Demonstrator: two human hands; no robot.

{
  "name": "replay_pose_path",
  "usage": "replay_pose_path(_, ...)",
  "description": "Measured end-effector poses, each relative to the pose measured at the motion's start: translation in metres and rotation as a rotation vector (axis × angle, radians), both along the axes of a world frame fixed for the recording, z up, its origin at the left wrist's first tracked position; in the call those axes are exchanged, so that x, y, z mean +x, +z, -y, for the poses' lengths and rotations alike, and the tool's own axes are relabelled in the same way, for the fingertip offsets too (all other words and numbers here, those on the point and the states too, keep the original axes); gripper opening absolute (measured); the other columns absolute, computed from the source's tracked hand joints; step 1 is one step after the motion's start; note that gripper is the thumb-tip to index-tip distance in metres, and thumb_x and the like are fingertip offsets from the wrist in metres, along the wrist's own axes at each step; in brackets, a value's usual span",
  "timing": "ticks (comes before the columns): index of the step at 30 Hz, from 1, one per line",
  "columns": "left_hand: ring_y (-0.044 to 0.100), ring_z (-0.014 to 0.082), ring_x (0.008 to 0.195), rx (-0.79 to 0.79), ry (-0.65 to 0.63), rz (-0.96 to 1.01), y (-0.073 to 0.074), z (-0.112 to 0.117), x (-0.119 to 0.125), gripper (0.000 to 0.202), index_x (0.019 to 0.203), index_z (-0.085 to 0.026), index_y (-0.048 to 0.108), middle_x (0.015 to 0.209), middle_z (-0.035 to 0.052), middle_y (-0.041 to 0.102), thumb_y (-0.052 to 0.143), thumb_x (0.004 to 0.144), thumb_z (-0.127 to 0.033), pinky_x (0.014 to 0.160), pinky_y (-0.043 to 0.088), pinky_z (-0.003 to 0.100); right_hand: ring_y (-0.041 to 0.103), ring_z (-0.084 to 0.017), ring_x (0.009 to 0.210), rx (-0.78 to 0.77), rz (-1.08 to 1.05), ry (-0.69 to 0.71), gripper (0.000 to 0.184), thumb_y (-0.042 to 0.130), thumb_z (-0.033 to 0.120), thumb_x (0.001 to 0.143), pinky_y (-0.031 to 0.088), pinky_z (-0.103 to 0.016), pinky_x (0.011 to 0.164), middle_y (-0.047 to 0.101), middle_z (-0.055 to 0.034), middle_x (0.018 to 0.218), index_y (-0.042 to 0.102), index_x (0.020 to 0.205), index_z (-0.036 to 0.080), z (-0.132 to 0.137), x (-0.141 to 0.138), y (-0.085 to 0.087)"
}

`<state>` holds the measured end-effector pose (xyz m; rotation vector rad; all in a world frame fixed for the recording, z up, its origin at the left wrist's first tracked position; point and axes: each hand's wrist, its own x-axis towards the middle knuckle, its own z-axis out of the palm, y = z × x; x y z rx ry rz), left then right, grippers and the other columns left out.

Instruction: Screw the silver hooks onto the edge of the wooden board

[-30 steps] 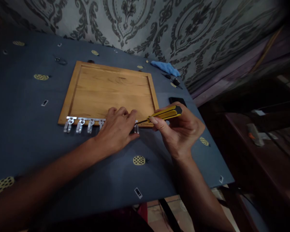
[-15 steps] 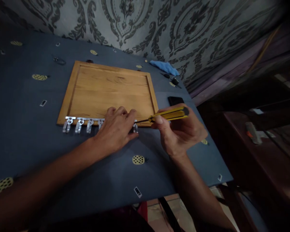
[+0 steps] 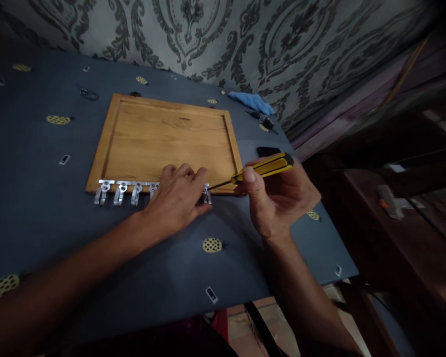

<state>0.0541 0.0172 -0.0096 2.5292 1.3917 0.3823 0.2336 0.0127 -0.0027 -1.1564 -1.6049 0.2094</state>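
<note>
A wooden panel point(image 3: 163, 139) with a raised frame lies flat on a dark blue patterned tablecloth point(image 3: 40, 213). Along its near edge runs a metal rail of coat hooks point(image 3: 121, 190). My left hand point(image 3: 178, 198) lies over the right part of that rail, fingers spread and pressing down on it. My right hand point(image 3: 278, 196) grips a yellow and black screwdriver point(image 3: 262, 168), whose thin shaft slants down and left to the rail's right end, just beside my left fingertips.
A blue cloth point(image 3: 251, 102) and small dark tools point(image 3: 262, 119) lie at the table's far right corner, a black flat object point(image 3: 267, 150) behind my right hand. Patterned wallpaper backs the table. The table's right edge drops off to dim furniture.
The screwdriver handle has tilted upward and shifted slightly right in my right hand, the tip staying at the rail's end. My left hand has stayed on the rail.
</note>
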Motion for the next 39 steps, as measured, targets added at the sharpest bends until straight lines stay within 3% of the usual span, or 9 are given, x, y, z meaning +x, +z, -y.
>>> replay_pose_path(19,0.058,0.0323,0.112,-0.033,-0.001,-0.026,0.002,0.001,0.001,0.041,0.119,-0.016,0.053,0.107,0.0105,0.07,0.072,0.09,-0.039,0.095,0.04,0.045,0.058,-0.012,0.058,-0.035,0.028,0.082,0.02,0.07,0.041,0.09,0.051,-0.028,0.05,0.062,0.0004,0.077,0.066,0.086,0.023,-0.005,0.002,-0.011)
replay_pose_path(27,0.059,0.0324,0.111,-0.018,-0.001,-0.026,-0.001,0.001,0.001,0.043,0.12,-0.015,0.052,0.107,0.0112,0.071,0.071,0.09,-0.038,0.095,0.041,0.046,0.053,-0.011,0.056,-0.008,0.019,0.134,0.026,0.079,0.035,0.084,0.048,-0.027,0.049,0.052,0.0037,0.069,0.058,0.074,0.023,-0.005,0.0,-0.009)
replay_pose_path(33,0.059,0.0317,0.111,0.01,-0.003,-0.011,-0.001,0.0,0.0,0.039,0.117,-0.016,0.052,0.107,0.0106,0.071,0.071,0.09,-0.037,0.094,0.041,0.044,0.054,-0.011,0.055,-0.033,0.05,0.096,0.03,0.078,0.041,0.083,0.048,-0.027,0.049,0.054,0.0039,0.067,0.056,0.074,0.023,-0.004,-0.001,-0.008)
replay_pose_path(39,0.059,0.0325,0.112,-0.044,0.004,-0.028,0.002,0.0,0.0,0.043,0.12,-0.015,0.053,0.109,0.0119,0.071,0.072,0.089,-0.039,0.095,0.041,0.046,0.058,-0.012,0.055,0.073,0.021,0.034,0.025,0.073,0.041,0.087,0.046,-0.029,0.05,0.061,0.0025,0.066,0.062,0.074,0.023,-0.001,-0.004,-0.002)
